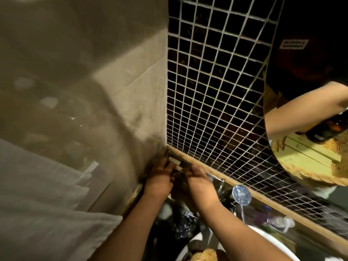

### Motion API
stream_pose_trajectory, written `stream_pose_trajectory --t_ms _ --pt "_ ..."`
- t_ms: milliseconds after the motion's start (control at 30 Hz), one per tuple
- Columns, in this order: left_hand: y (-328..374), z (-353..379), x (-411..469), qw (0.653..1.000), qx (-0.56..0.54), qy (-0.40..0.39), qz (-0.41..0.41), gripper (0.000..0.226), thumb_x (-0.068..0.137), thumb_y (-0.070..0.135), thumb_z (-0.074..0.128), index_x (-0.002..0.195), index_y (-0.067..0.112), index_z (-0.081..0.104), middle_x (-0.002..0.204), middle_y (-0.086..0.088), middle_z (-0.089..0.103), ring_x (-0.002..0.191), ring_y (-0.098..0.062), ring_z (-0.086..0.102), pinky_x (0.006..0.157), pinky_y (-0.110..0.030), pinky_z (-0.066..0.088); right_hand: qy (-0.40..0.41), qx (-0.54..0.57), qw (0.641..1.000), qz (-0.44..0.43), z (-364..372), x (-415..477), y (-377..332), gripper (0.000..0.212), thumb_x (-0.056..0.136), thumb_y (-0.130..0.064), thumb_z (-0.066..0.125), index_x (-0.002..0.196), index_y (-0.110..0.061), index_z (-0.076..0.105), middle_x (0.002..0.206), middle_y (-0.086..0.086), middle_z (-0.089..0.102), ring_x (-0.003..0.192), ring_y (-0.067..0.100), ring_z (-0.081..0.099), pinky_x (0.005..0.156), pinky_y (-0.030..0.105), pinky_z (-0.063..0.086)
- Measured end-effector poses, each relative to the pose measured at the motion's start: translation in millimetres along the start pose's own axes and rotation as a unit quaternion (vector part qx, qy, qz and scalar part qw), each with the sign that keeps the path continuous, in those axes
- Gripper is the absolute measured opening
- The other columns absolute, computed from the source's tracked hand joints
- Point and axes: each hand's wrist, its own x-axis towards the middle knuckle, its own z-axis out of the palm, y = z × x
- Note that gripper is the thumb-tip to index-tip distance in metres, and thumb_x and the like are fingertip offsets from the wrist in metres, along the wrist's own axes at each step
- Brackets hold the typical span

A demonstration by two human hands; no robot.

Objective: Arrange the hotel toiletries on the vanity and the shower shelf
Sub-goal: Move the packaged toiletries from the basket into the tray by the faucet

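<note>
Left grip and right grip are side by side, close together. A small pale toiletry packet lies at the left grip's fingertips, just beyond both grips, in the corner below the mosaic wall. Blur obscures the fingers, so closure of either grip cannot be determined. A chrome tap is right of the right grip.

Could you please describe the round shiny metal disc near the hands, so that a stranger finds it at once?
Start at the dark mosaic wall with pale grout and follow the wooden strip along its foot. Just below that strip, right of the right hand, sits the disc. It alone is round, mirror-bright chrome.
</note>
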Motion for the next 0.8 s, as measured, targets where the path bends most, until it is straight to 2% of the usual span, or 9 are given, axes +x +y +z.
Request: stream_pose_trajectory --t_ms 100,200,267,333,367,433,500,667,800 --pt "4 2 -3 0.999 0.048 -0.002 0.008 0.04 0.095 0.026 0.055 0.134 0.024 0.057 0.15 -0.003 0.04 0.133 -0.029 0.041 0.107 -0.037 0.037 -0.032 -0.063 0.997 -0.016 0 0 3 0.057 0.098 -0.04 0.053 0.148 -0.014 0.04 0.137 0.007 0.041 0.13 0.026 0.033 0.097 0.03 0.042" --pt "9 4 -12 0.985 0.167 -0.008 0.038 0.064 0.091 0.031 0.055 0.152 0.028 0.033 0.158 0.0 0.029 0.138 -0.027 0.033 0.109 -0.039 0.032 -0.052 -0.115 0.992 0.008 1 -1 -2 0.066 0.101 -0.036 0.048 0.154 -0.006 0.025 0.143 0.01 0.034 0.13 0.031 0.032 0.097 0.039 0.042" --pt "9 11 -24 0.982 0.183 -0.028 0.044 0.078 0.091 0.031 0.053 0.158 0.026 0.013 0.165 -0.001 0.013 0.149 -0.027 0.016 0.117 -0.04 0.019 -0.072 -0.135 0.988 0.037 3 -5 -10 0.069 0.102 -0.033 0.042 0.156 -0.001 0.013 0.156 0.016 0.024 0.136 0.036 0.029 0.106 0.043 0.034" --pt "5 19 -37 0.982 0.179 -0.047 0.048 0.082 0.096 0.03 0.044 0.159 0.023 -0.008 0.167 0.0 -0.013 0.153 -0.023 -0.009 0.121 -0.038 0.008 -0.099 -0.12 0.986 0.062 10 -10 -17 0.068 0.104 -0.028 0.033 0.157 0.0 0.003 0.165 0.021 0.004 0.147 0.038 0.019 0.119 0.046 0.02" --pt "3 23 -41 0.982 0.176 -0.05 0.054 0.08 0.099 0.031 0.039 0.157 0.023 -0.014 0.164 0.002 -0.024 0.151 -0.019 -0.019 0.121 -0.036 0.007 -0.11 -0.105 0.986 0.07 14 -13 -20 0.067 0.104 -0.027 0.03 0.157 0.0 -0.002 0.165 0.021 -0.005 0.151 0.036 0.011 0.123 0.045 0.013" --pt "0 29 -45 0.983 0.159 -0.061 0.074 0.076 0.102 0.033 0.035 0.157 0.024 -0.016 0.158 0.009 -0.037 0.146 -0.013 -0.029 0.119 -0.032 0.012 -0.136 -0.077 0.985 0.069 21 -18 -23 0.069 0.103 -0.028 0.024 0.156 -0.002 -0.011 0.163 0.019 -0.019 0.153 0.029 -0.011 0.125 0.043 0.004" --pt "-1 31 -42 0.98 0.155 -0.076 0.1 0.076 0.102 0.035 0.036 0.157 0.026 -0.016 0.154 0.013 -0.041 0.144 -0.011 -0.033 0.118 -0.03 0.014 -0.154 -0.05 0.985 0.061 23 -19 -22 0.072 0.102 -0.031 0.024 0.155 -0.004 -0.017 0.161 0.015 -0.028 0.149 0.024 -0.025 0.125 0.043 -0.001" --pt "-1 33 -35 0.973 0.189 -0.1 0.088 0.078 0.101 0.04 0.037 0.157 0.024 -0.014 0.149 0.013 -0.048 0.142 -0.012 -0.037 0.116 -0.035 0.021 -0.132 0.043 0.988 0.066 14 -18 -13 0.079 0.1 -0.035 0.033 0.156 -0.011 -0.016 0.157 0.004 -0.039 0.151 0.015 -0.017 0.124 0.035 -0.007" --pt "-2 28 -35 0.971 0.192 -0.115 0.079 0.076 0.102 0.038 0.036 0.157 0.023 -0.014 0.148 0.014 -0.048 0.143 -0.014 -0.036 0.118 -0.036 0.018 -0.102 0.068 0.992 0.028 16 -16 -16 0.076 0.102 -0.035 0.031 0.156 -0.011 -0.016 0.158 0.006 -0.036 0.151 0.015 -0.019 0.123 0.036 -0.008"
